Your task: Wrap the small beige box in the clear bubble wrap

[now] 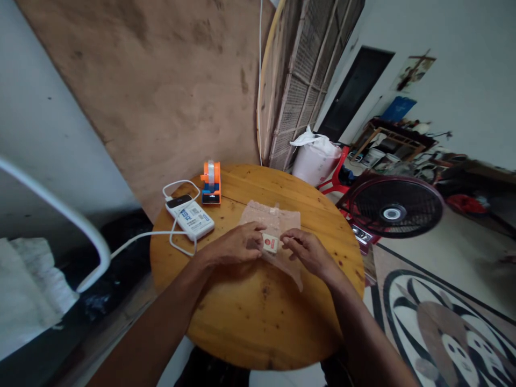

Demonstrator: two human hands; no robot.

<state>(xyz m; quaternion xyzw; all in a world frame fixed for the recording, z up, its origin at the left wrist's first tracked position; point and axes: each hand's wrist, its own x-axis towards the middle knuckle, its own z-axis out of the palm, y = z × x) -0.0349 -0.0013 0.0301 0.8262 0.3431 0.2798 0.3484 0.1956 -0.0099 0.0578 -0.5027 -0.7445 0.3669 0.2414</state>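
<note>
A small white box [270, 243] with red print lies on a sheet of clear bubble wrap [288, 219] on the round wooden table [258, 317]. My left hand [242, 243] has its fingers curled against the box's left end. At the other end, my right hand [305, 249] has thumb and fingers bent together around the box's edge. The bubble wrap spreads flat behind the box, and one corner reaches toward me under my right hand. Fingertips partly hide both ends of the box.
An orange and blue tape dispenser [212, 183] stands at the table's back left. Nearby lies a white power bank [191, 217] with a looping white cable [141, 235]. To the right are a fan [393, 209], a red chair [336, 180] and a white sack [315, 158].
</note>
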